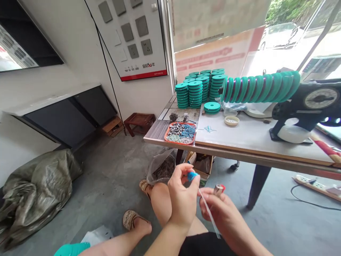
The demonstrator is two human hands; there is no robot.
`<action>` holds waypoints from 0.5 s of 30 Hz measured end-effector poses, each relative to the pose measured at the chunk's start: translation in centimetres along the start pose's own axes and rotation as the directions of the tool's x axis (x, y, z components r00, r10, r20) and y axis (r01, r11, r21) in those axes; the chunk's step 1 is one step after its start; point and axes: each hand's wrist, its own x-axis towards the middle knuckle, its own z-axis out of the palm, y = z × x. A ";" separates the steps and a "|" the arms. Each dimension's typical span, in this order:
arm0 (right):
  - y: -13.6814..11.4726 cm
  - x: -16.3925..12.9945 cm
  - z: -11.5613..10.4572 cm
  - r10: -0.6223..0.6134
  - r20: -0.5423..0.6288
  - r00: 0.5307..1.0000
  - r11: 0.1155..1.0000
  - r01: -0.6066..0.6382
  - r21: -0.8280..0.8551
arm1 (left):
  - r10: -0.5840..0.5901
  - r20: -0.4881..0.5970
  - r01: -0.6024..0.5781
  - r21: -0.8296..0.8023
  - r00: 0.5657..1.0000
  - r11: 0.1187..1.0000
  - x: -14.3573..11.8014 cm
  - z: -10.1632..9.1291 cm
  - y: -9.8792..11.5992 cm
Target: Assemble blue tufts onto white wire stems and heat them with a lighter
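Observation:
Above my lap, my left hand (182, 199) pinches a small bright blue piece (191, 176) between thumb and fingertips; its exact kind is too small to tell. A thin whitish strip (210, 214) slants down from just below that piece, passing in front of my right hand (220, 208). The fingers of my right hand are curled round what looks like a lighter, its metal top (218, 190) and red button poking out above them. Its body is hidden in the palm. Both hands are close together, below the table's front edge.
On the table (226, 142) stand an orange tray (167, 137) of sorted small parts, stacked green discs (182, 96), a small dish (231, 121) and a black device carrying a row of green discs (261, 87). A plastic bag (153, 169) and box (209, 174) are beneath.

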 end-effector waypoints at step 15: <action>-19.8 14.2 -5.8 -0.565 -0.122 0.816 0.492 0.215 -0.844 | 0.040 0.003 -0.039 -0.089 0.999 0.995 5.3 -2.2 2.7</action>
